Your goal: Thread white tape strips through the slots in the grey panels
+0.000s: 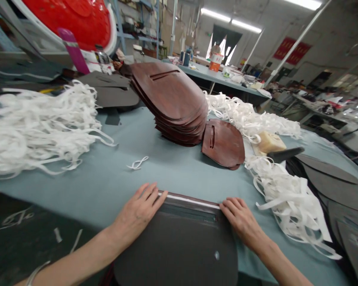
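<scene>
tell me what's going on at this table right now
A person has both bare hands on a dark panel at the near edge of the table. The left hand is at one end of a white strip along the panel's far edge; the right hand is at the other. Beyond them is a stack of brown pieces, with a heap of white strips to the left and more white strips to the right.

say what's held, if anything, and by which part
Left hand and right hand touch the dark panel at opposite ends of its far edge; gripping unclear.
</scene>
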A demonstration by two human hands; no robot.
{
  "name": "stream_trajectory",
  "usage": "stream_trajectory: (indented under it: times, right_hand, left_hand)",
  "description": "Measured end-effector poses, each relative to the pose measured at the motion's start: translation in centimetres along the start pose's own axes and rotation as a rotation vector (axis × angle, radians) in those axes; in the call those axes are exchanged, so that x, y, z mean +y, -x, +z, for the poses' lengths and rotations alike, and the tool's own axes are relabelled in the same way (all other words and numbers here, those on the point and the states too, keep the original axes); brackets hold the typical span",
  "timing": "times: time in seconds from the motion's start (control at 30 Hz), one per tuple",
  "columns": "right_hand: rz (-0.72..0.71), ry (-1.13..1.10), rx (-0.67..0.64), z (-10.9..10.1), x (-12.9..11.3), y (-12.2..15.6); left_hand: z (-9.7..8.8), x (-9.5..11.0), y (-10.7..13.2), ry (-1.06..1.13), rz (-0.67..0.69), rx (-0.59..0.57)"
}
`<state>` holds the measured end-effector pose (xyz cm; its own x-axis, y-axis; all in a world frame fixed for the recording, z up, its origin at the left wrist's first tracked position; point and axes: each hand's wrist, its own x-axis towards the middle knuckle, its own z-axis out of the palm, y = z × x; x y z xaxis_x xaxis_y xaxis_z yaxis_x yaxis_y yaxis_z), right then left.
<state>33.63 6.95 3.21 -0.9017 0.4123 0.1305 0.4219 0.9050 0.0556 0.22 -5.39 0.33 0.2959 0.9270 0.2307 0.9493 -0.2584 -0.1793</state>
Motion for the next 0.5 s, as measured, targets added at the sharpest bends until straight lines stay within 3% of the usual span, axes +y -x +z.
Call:
stream_trajectory:
  times: [0.13, 0.23, 0.3, 0.43, 0.5]
  right_hand:
    - [0.084, -0.068, 0.118, 0.3, -1.4, -4.5]
    - [0.088, -0.191, 0.228, 1.2, -3.5, -9.5]
    - [0.066, -0.316, 0.223, 1.7, -5.2, -13.2]
    - [0.126, -0.807, 0.191, 2.6, -8.2, -20.6]
    - [0.190, -0.979, 0.205, 3.3, -9.1, -23.5]
  left_hand:
    - [-0.2, 0.0, 0.0, 0.077, -0.026, 0.051]
    - [-0.4, -1.3, -0.5, 0.219, -0.085, 0.083]
    - [-0.5, -3.1, -1.0, 0.307, -0.225, 0.136]
    - [-0.2, -7.4, -1.7, 0.407, -0.645, 0.240]
    - [0.1, -8.8, -1.8, 0.499, -0.720, 0.233]
